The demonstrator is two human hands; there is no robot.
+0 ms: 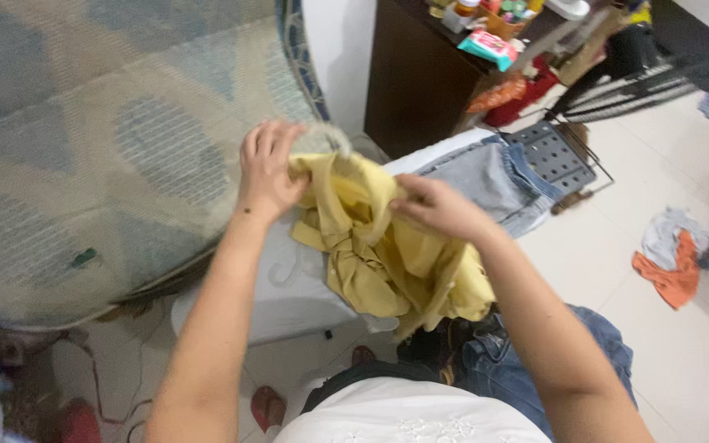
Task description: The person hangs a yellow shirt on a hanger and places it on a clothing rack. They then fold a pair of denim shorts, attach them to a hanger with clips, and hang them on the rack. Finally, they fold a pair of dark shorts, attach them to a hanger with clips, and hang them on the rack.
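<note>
A crumpled yellow shirt (387, 262) hangs in front of me over an ironing board (297, 295). My left hand (268, 168) grips the shirt's upper edge together with a clear plastic hanger (330, 139) at its top. My right hand (436, 207) pinches the yellow cloth a little to the right and lower. Light blue jeans (494, 176) lie on the far end of the board.
A patterned mattress or rug (108, 139) fills the left. A dark wooden cabinet (416, 82) with small items on top stands behind. A drying rack (617, 90), an orange and grey cloth pile (673, 258) and darker jeans (527, 361) lie on the white tile floor.
</note>
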